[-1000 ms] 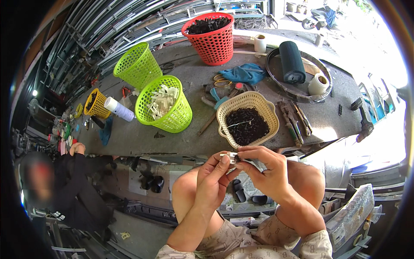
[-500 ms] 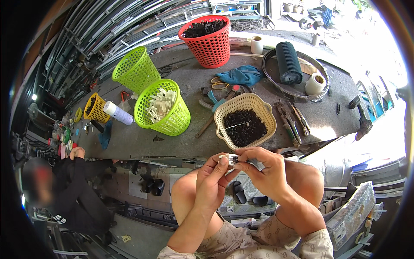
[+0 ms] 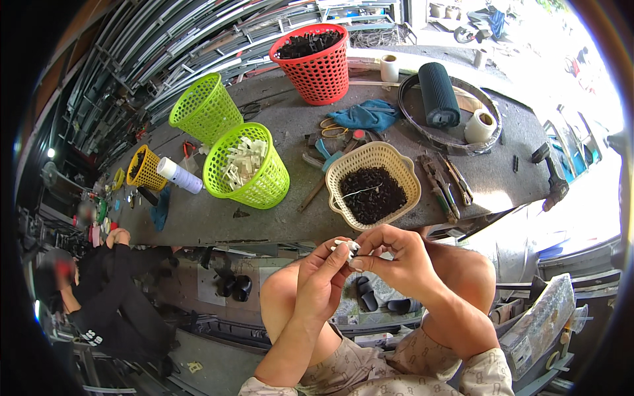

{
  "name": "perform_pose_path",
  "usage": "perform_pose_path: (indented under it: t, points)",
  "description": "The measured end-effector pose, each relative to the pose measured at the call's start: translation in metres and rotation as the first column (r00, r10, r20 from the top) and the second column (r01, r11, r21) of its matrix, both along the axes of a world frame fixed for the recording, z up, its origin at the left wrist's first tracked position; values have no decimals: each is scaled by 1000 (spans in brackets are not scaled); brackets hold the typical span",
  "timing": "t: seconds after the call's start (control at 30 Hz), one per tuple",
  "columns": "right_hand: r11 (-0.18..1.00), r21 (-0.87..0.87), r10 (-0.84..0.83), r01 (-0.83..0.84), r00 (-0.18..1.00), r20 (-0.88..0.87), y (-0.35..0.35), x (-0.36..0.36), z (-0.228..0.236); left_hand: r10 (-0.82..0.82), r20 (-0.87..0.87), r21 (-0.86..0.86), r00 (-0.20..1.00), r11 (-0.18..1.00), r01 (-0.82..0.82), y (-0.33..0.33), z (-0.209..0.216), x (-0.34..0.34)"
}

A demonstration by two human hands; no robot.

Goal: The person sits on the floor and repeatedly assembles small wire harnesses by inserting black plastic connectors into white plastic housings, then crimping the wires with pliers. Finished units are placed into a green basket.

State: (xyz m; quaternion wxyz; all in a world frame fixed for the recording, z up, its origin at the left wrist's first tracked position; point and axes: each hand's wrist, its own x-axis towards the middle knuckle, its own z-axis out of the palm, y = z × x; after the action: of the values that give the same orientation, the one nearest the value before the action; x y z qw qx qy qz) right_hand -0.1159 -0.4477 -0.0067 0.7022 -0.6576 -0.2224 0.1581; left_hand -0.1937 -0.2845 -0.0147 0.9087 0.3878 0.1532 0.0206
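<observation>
Just in front of the table edge, my left hand [image 3: 320, 280] pinches a small white plastic fitting [image 3: 345, 245] between thumb and fingers. My right hand [image 3: 401, 256] is closed at the fitting's right end, thumb and fingertips pressed to it. A dark bit shows at that end, mostly covered by the fingers. Beyond my hands stands a cream basket [image 3: 335, 188] of small black pieces with a thin white strip across them. To its left, a green basket [image 3: 267, 188] holds many similar white fittings.
A red basket [image 3: 317, 79] of black parts and another green basket [image 3: 206, 109] stand farther back. Pliers [image 3: 441, 191], a hammer [image 3: 320, 181], a blue cloth [image 3: 364, 116] and a dark roll [image 3: 439, 96] lie on the table [image 3: 264, 221]. A person [image 3: 119, 290] sits at left.
The white fitting has tilted in my fingers, and my right thumb and fingertips have shifted on its right end. The seated person's arm at left has moved up toward their head.
</observation>
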Motion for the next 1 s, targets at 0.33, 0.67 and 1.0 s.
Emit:
perform_pose_path:
  t: [0.33,0.67,1.0]
  points:
    - [964,216,228,-157,906,-356,-2,10,-2,-76,11,5,997,997,76,0,-2,-4]
    - [976,203,164,-79,878,-449,1,4,3,-159,40,-64,986,985,162,1,-13,0]
    - [995,91,60,-38,965,-254,-11,10,3,72,119,66,990,995,-80,52,27,10]
